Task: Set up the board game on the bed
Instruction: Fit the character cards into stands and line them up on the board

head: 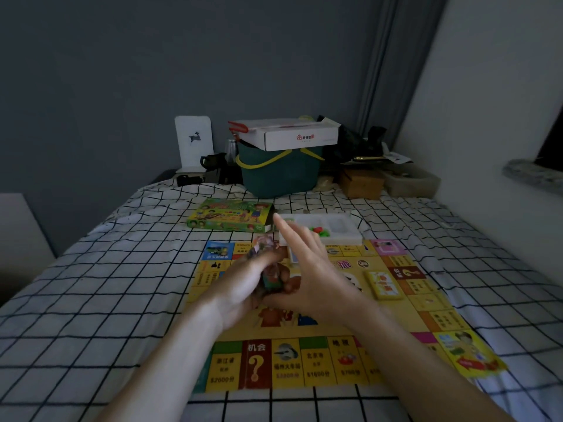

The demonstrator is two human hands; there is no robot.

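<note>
A yellow game board [320,360] lies flat on the checked bed sheet. Above its middle my left hand [243,284] grips a stack of colourful paper cards [269,269], blurred by motion. My right hand [310,269] is beside it, fingers stretched out straight toward the far side, thumb close to the stack. A small yellow card deck [384,285] rests on the board's right part. Behind the board stand the green game box [230,219] and a white plastic tray [330,229] holding small red and green pieces.
At the bed's far end stand a dark green basket [280,175] with a white carton [289,134] on top, a brown box [362,182], dark bags and a white card with a deer. A white wall runs along the right.
</note>
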